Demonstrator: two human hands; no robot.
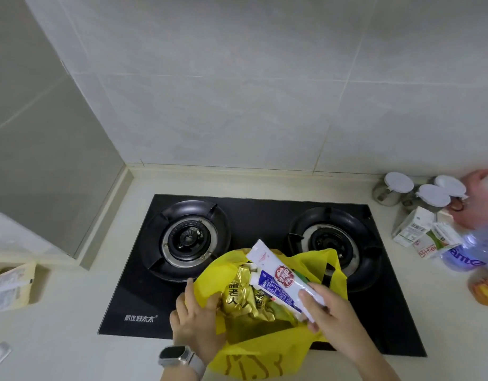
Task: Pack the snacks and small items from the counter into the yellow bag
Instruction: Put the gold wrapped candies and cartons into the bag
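The yellow bag stands open on the front edge of the black hob, its mouth between the two hands. The left hand grips the bag's left rim, its fingers curled over the edge and folded into the opening, thumb on the outside. A watch sits on that wrist.

The right hand pinches the near end of a long white packet with blue print and a red round mark; its fingers lie clamped across the top of the packet, thumb beneath. The packet slants up and away from these fingers, over the bag's mouth, its far end pointing toward the gap between the burners. Its lower side overlaps the bag's opening; whether it touches the contents cannot be told.

Inside the bag, just right of the left fingers and below the packet, lies a crumpled gold packet. The bag's handle rises beyond the right fingers.

Well to the right of the right hand, on the bench, lie a small carton, a blurred blue bottle and white-lidded jars. Far left of the left hand rests a pale pouch.
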